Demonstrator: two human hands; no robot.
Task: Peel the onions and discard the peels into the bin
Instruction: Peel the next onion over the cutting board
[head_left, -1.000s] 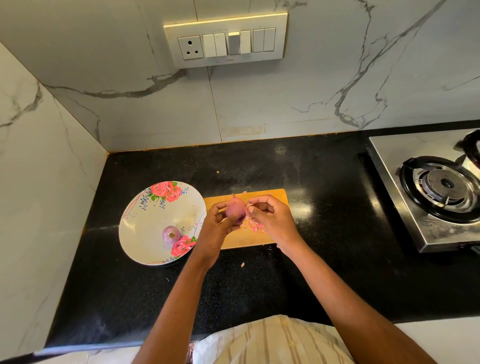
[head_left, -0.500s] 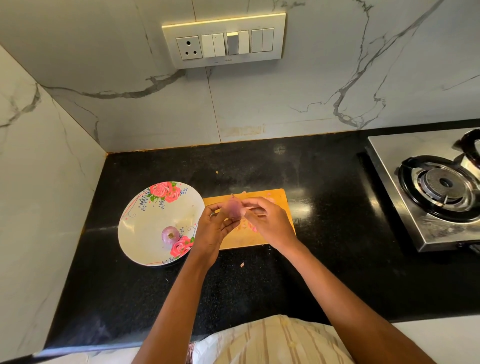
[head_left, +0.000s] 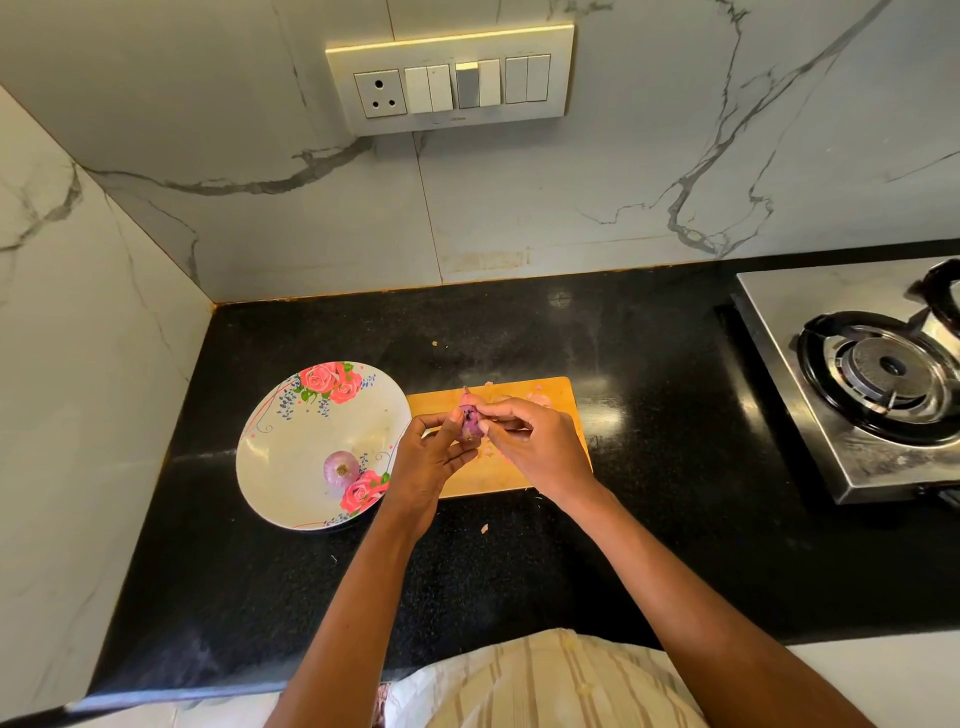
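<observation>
Nearest the wearer, a striped garment (head_left: 550, 680) fills the six o'clock edge, and both forearms reach out over the black worktop (head_left: 649, 545). A pale scrap of peel (head_left: 484, 528) lies on the worktop just short of the wooden cutting board (head_left: 563, 395). Above the board, the left hand (head_left: 428, 462) cups a small red onion (head_left: 467, 423), fingers curled round it, while the right hand (head_left: 540, 449) pinches at its skin with thumb and fingertips. Compared with a second ago, the onion has been turned in the grip: a dark spot, probably the root end, now faces the camera, and the right hand's fingertips have shifted onto that end. That suggests the peeling is still under way, working round to skin not yet lifted. At nine o'clock from the hands, a floral plate (head_left: 291, 467) holds one more onion (head_left: 340, 467), seemingly unpeeled. Loose peels (head_left: 540, 397) lie on the board's far side. No bin is in view, so discarding remains ahead.
</observation>
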